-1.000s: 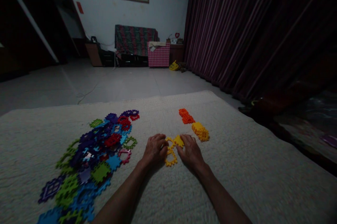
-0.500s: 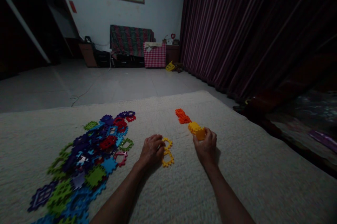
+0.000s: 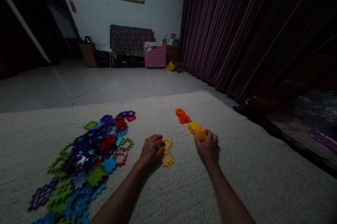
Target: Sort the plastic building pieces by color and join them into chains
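Yellow tile (image 3: 202,134) pinched in right hand (image 3: 209,145) at the near end of the yellow stack (image 3: 194,127), perhaps for neatness; against half-curled left hand (image 3: 152,149), grip hidden, two yellow frames (image 3: 166,151), perhaps for steadying.

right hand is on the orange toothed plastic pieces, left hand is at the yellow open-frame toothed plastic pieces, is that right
Wrong colour: in the head view, the right hand is on the stacked yellow toothed plastic pieces, not the orange ones. The left hand is at the yellow open-frame pieces.
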### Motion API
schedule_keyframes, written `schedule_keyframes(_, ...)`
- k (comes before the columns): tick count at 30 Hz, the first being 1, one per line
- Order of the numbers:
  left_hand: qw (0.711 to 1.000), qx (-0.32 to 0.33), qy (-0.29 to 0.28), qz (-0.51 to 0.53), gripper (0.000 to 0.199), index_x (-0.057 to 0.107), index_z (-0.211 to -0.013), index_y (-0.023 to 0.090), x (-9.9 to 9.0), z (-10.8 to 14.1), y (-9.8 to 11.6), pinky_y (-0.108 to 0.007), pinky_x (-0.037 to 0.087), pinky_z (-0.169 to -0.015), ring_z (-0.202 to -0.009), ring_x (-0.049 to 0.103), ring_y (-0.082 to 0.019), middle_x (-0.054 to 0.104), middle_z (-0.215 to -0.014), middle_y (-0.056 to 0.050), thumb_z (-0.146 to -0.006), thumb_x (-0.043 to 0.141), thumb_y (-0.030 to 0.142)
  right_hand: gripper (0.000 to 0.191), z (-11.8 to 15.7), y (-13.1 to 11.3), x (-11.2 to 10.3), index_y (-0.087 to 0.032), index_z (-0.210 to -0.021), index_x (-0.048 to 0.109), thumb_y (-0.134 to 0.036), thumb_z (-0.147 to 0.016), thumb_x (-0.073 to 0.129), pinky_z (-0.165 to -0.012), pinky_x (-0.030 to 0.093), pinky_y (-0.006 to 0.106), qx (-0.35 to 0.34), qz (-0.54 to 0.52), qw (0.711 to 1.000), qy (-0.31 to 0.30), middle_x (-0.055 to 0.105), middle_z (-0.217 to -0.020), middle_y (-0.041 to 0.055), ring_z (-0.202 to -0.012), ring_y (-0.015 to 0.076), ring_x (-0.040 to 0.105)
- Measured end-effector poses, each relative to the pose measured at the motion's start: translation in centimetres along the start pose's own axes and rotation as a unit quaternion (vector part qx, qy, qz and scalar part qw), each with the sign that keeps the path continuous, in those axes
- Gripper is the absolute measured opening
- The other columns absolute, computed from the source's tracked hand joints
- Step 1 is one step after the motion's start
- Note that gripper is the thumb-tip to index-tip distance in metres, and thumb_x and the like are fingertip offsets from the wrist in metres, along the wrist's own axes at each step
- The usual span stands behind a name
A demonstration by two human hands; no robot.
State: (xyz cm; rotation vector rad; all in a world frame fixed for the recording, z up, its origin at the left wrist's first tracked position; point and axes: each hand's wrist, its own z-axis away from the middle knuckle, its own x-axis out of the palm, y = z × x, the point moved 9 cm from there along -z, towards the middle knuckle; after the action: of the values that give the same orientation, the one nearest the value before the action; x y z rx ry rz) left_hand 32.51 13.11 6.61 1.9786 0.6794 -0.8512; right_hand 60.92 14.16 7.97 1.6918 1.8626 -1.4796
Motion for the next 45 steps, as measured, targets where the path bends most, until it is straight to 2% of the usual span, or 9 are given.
schedule_keyframes(12, 1.0, -0.006, 0.013, -0.008, 0.022, 0.074, -0.093, 0.024, -0.2, 0.1, 0.0, -0.045, 0.042, -0.102, -0.119, 0.057, -0.024, 0.068, -0.12, -0.007, -0.085, 0.054, 0.02, 0.067, 0.1, -0.6, 0.1, -0.012, -0.133, 0.047, -0.047, -0.078, 0.064, -0.085, 0.044, 0.04, -0.003, 0.047, 0.999, -0.025, 0.056, -0.124, 0.0196, -0.106, 0.0311, 0.058)
schedule_keyframes(26, 1.0, -0.007, 0.001, -0.01, 0.022, 0.073, -0.092, 0.023, -0.2, 0.0, 0.2, -0.045, 0.042, -0.102, -0.12, 0.056, -0.025, 0.067, -0.121, -0.008, -0.084, 0.053, 0.02, 0.071, -0.2, -0.6, 0.9, -0.012, -0.136, 0.043, -0.05, -0.08, 0.065, -0.081, 0.045, 0.038, -0.007, 0.094, 0.994, -0.05, 0.062, -0.117, 0.0175, -0.101, 0.0311, 0.062)
schedule_keyframes(33, 1.0, -0.007, 0.007, -0.002, 0.022, 0.074, -0.091, 0.024, -0.2, 0.0, 0.0, -0.044, 0.042, -0.102, -0.119, 0.057, -0.024, 0.068, -0.12, -0.007, -0.083, 0.054, 0.02, 0.069, -0.5, -0.1, 1.6, -0.013, -0.137, 0.043, -0.046, -0.081, 0.065, -0.08, 0.044, 0.038, -0.004, 0.095, 0.994, -0.061, 0.062, -0.117, 0.0178, -0.101, 0.0312, 0.062)
schedule_keyframes(45, 1.0, -0.002, 0.004, -0.003, 0.021, 0.073, -0.091, 0.023, -0.2, 0.0, 0.1, -0.044, 0.042, -0.102, -0.119, 0.057, -0.024, 0.067, -0.12, -0.007, -0.085, 0.053, 0.02, 0.063, -0.4, -0.3, 1.3, -0.016, -0.137, 0.044, -0.039, -0.082, 0.064, -0.082, 0.045, 0.036, -0.021, 0.061, 0.996, -0.059, 0.06, -0.119, 0.015, -0.101, 0.0277, 0.061)
